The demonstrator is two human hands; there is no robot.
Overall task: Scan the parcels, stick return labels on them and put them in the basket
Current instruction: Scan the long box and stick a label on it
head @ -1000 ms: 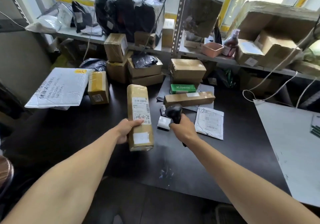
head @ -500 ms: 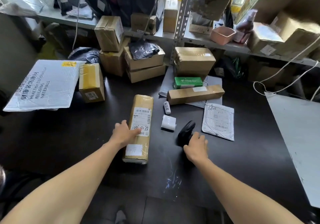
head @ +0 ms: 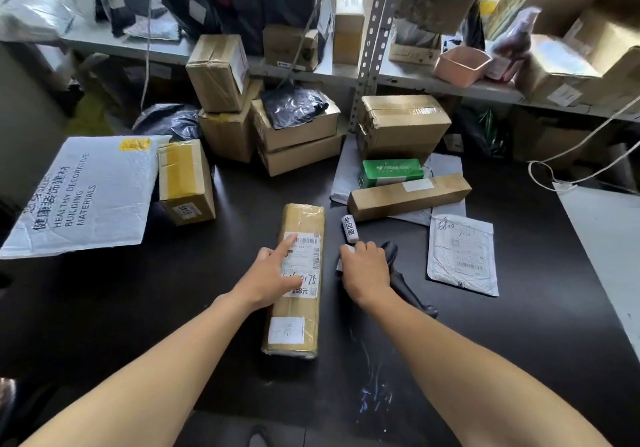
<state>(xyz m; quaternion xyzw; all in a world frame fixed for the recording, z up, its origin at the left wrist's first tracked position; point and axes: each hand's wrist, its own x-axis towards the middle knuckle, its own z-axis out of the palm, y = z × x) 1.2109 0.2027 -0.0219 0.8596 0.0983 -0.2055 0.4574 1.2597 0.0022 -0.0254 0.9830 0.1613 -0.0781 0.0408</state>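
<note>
A long brown parcel with a white shipping label lies flat on the black table. My left hand rests on that label, index finger stretched out and pressing it. Just to the parcel's right, my right hand has its fingers curled over a small white label stack, which is mostly hidden beneath it. The black handheld scanner lies on the table beside and under my right wrist, with no hand holding it. No basket is in view.
A small white roll with handwriting lies behind my right hand. Other parcels surround: a long brown box, a green box, a grey mailer, a white bubble mailer, a yellow-taped box and stacked cartons. Behind runs a loaded shelf.
I laid the long parcel flat on the table and set the scanner down. My right hand let go of it and moved left onto the white label stack.
</note>
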